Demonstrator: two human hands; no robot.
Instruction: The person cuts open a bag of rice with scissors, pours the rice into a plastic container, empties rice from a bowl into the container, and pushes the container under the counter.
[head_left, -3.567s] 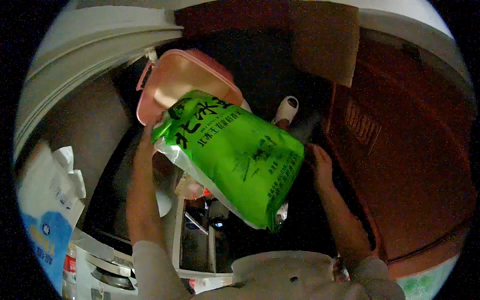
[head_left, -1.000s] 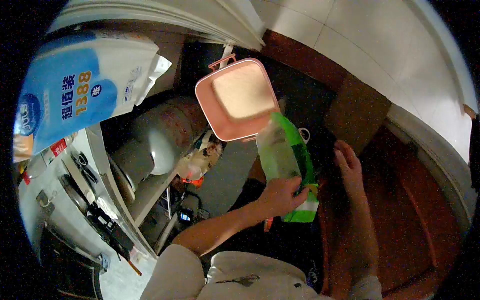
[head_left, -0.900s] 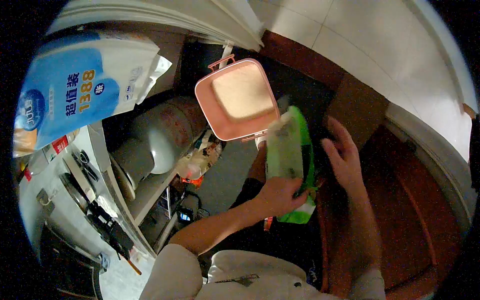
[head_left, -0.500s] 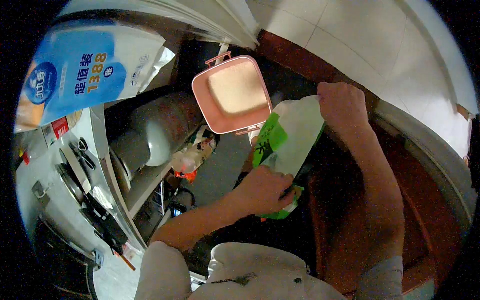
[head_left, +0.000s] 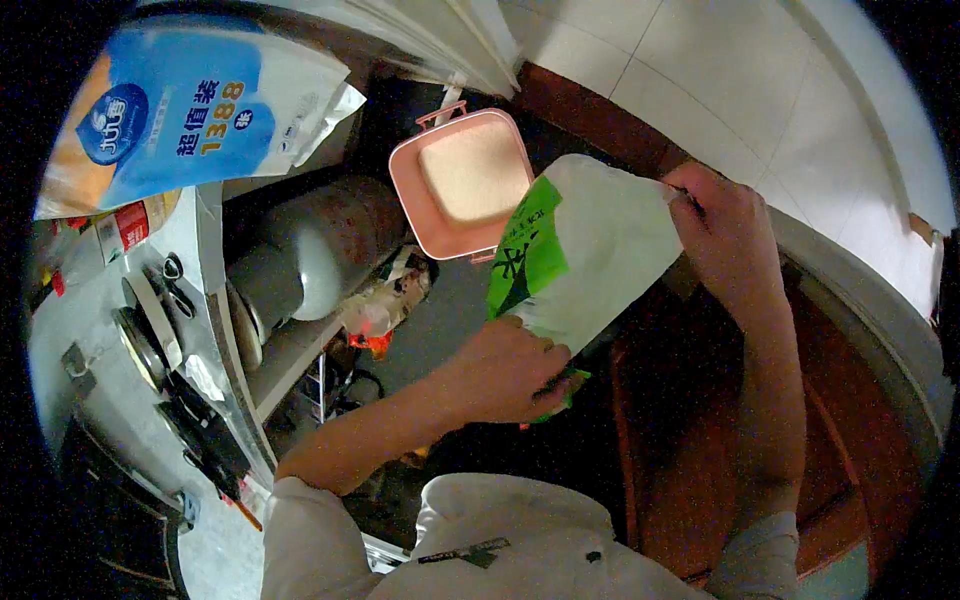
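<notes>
Between my two hands stretches a white and green rice bag (head_left: 610, 240), a large dark character printed on its green part. My left hand (head_left: 505, 370) is closed on the bag's lower left end, where a crumpled green bit sticks out below the fingers. At the upper right corner, my right hand (head_left: 725, 230) pinches the bag's edge. Just beyond the bag stands a pink square bin (head_left: 425, 215) with handles. Pale, grain-like contents (head_left: 475, 165) fill part of it, and the bag covers its right corner. Whether the bag holds anything is unclear.
A blue and white tissue pack (head_left: 210, 110) lies on the counter at upper left. Scissors (head_left: 175, 285) and pans hang along the counter side. A grey gas cylinder (head_left: 340, 240) stands below. Brown wooden furniture (head_left: 700, 430) is at right, tiled floor (head_left: 700, 90) beyond.
The bag has spread wider and now overlaps the bin's right side. My right hand has moved right and slightly down; my left hand has shifted a little left.
</notes>
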